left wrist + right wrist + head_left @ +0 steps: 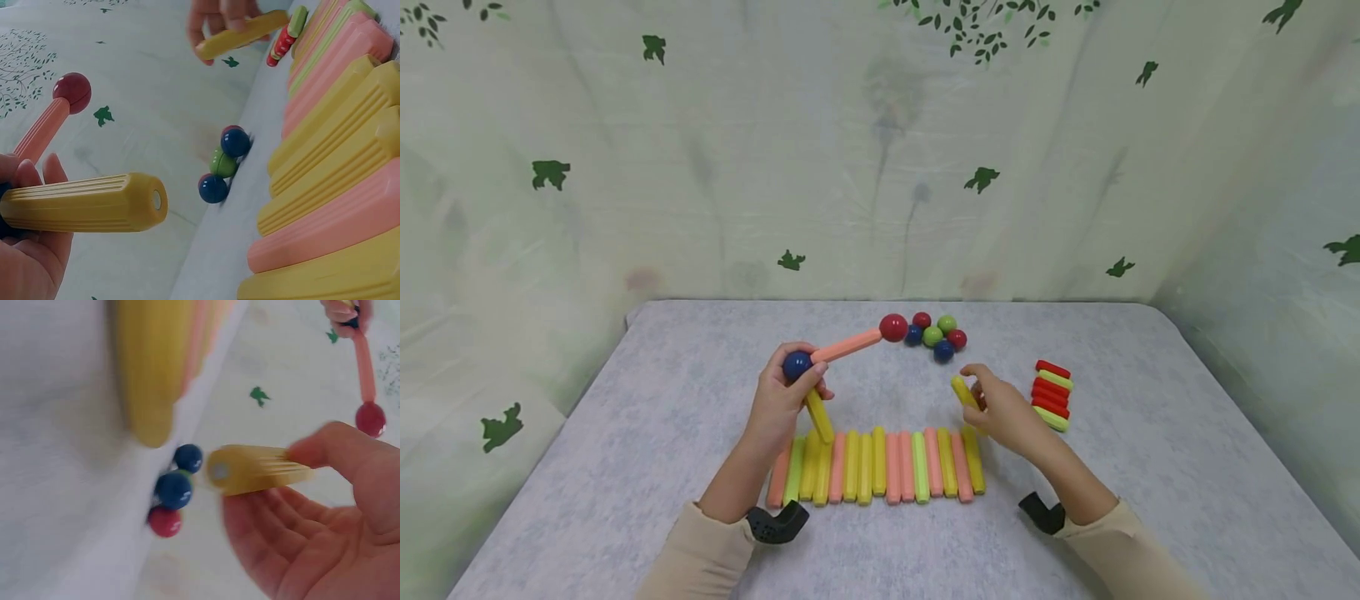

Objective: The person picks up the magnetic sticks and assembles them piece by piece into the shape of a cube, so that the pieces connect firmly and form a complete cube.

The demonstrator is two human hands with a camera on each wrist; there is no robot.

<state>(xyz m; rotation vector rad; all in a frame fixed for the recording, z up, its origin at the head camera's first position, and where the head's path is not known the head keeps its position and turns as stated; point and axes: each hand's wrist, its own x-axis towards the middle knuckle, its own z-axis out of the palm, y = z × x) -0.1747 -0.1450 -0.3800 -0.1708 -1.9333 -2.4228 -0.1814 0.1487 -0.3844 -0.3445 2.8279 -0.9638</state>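
Observation:
My left hand (pixel 786 392) grips a blue ball (pixel 797 365) with two rods joined to it. The pink rod (pixel 847 344) reaches up to the right and ends in a red ball (pixel 893 327); the yellow rod (pixel 94 203) points down toward the table, a round silvery disc in its free end. Between thumb and fingers, my right hand (pixel 1002 408) pinches another yellow rod (pixel 256 470), held above the right end of a row of rods. That rod also has a silvery disc in its end and touches no ball.
A row of pink, yellow and light green rods (pixel 865 468) lies side by side near me. Several red, blue and green balls (pixel 932 336) cluster toward the back of the table (pixel 700 333). Short red and light green rods (pixel 1051 396) are lined up at the right.

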